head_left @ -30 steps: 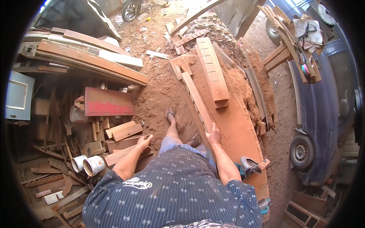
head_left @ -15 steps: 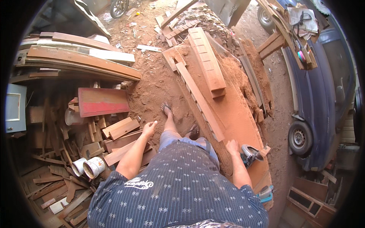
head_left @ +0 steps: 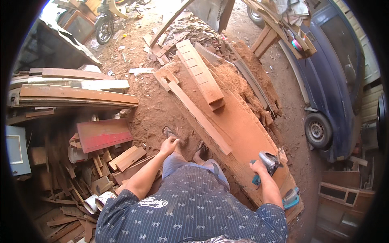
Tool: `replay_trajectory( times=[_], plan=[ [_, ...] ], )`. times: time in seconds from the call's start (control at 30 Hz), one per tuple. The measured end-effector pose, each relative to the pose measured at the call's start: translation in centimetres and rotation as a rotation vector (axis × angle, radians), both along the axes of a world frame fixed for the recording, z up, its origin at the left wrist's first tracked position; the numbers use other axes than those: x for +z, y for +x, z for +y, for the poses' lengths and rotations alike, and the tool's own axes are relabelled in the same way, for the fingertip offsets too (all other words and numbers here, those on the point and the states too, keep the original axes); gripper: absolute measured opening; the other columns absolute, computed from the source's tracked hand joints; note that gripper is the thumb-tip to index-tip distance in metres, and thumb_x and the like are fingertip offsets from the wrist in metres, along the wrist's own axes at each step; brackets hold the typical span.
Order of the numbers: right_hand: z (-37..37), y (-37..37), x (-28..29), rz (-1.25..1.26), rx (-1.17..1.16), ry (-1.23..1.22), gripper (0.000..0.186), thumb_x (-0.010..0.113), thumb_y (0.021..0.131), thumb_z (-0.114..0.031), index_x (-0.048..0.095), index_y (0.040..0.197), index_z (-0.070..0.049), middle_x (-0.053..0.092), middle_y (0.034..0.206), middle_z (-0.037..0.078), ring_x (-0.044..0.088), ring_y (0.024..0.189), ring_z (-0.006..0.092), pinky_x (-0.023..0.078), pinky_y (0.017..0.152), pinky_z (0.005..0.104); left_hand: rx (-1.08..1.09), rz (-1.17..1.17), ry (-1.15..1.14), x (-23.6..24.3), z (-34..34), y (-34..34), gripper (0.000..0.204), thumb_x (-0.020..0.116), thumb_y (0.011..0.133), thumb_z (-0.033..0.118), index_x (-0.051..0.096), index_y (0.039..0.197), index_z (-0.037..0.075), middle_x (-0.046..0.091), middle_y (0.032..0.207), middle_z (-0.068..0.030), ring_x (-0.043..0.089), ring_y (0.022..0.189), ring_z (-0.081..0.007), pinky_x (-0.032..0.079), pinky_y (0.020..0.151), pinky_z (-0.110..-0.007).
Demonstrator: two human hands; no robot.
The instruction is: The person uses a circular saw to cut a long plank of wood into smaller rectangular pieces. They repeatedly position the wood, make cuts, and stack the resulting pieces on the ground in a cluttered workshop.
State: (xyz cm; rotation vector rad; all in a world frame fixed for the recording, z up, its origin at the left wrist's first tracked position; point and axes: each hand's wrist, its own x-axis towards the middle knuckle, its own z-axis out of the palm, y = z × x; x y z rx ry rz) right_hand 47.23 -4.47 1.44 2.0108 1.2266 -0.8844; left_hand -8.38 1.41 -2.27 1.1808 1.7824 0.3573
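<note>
A teal-and-silver handheld power saw [head_left: 269, 161] rests near the close end of a long brown wooden tabletop [head_left: 251, 137] dusted with sawdust. The person's right hand [head_left: 257, 166] is at the saw, its fingers curled around the handle. Just beyond, nearer the person, a second teal-and-silver power tool [head_left: 291, 198] sits at the tabletop's right edge. A long, narrow reddish-brown plank [head_left: 200, 117] lies lengthwise along the tabletop's left side, apart from both hands. Beside it lies a thick, pale brown beam [head_left: 200, 77] marked with crosswise lines. The left hand [head_left: 169, 146] hangs in front of the body, fingers drawn in narrow; I cannot tell whether they hold anything. To the left are a board painted partly red [head_left: 104, 135], stacked long planks [head_left: 77, 95] and 2 white buckets [head_left: 105, 199]. To the right stands a dark blue car [head_left: 328, 85].
</note>
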Motion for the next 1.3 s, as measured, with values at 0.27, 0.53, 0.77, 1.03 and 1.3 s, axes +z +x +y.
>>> replay_trajectory(
  times=[0.27, 0.53, 0.77, 1.03, 1.3],
  plan=[
    [-3.2, -2.7, 19.5, 0.357, -0.27, 0.684, 0.041, 0.078, 0.084, -0.034, 0.072, 0.108, 0.0, 0.075, 0.096, 0.02, 0.073, 0.093, 0.0334, 0.055, 0.084, 0.0428, -0.492, -0.402, 0.08, 9.8, 6.1, 19.0, 0.049, 0.064, 0.097, 0.046, 0.072, 0.114, 0.001, 0.075, 0.104, -0.0187, 0.073, 0.097, -0.0283, 0.056, 0.087, -0.039],
    [-7.7, -9.4, 27.4, 0.799, -0.902, 0.781, 0.027, 0.076, 0.088, -0.021, 0.067, 0.101, 0.001, 0.055, 0.061, 0.0, 0.049, 0.045, 0.0076, 0.04, 0.041, 0.0246, -0.598, -0.488, -0.435, 12.8, 3.6, 26.6, 0.071, 0.061, 0.095, 0.06, 0.068, 0.119, -0.006, 0.071, 0.102, -0.019, 0.072, 0.084, -0.0241, 0.059, 0.068, -0.038],
    [-12.3, -13.6, 26.9, 0.909, -0.781, 0.715, 0.04, 0.078, 0.086, -0.019, 0.068, 0.119, 0.002, 0.063, 0.077, -0.001, 0.056, 0.062, 0.0063, 0.047, 0.058, 0.0242, -0.412, -0.78, -0.525, 9.3, -1.9, 24.7, 0.074, 0.072, 0.088, 0.059, 0.059, 0.126, -0.003, 0.063, 0.089, -0.0112, 0.057, 0.059, -0.0153, 0.051, 0.052, -0.031],
    [-17.1, -15.1, 21.4, 0.757, -0.618, 0.775, 0.039, 0.081, 0.085, -0.024, 0.068, 0.115, -0.001, 0.068, 0.09, 0.004, 0.062, 0.082, 0.0126, 0.051, 0.077, 0.0299, -0.645, -0.627, -0.462, 9.1, -2.5, 24.2, 0.073, 0.072, 0.09, 0.055, 0.052, 0.136, 0.001, 0.065, 0.092, -0.0095, 0.063, 0.074, -0.0164, 0.053, 0.062, -0.032],
    [-16.7, -14.1, 16.6, 0.709, -0.431, 0.824, 0.03, 0.08, 0.084, -0.024, 0.069, 0.099, 0.0, 0.072, 0.085, 0.015, 0.07, 0.08, 0.0239, 0.053, 0.075, 0.0367, -0.593, -0.416, -0.218, 1.2, -4.3, 23.3, 0.062, 0.08, 0.078, 0.036, 0.064, 0.124, -0.003, 0.072, 0.094, -0.014, 0.068, 0.073, -0.0181, 0.056, 0.068, -0.032]
  ],
)
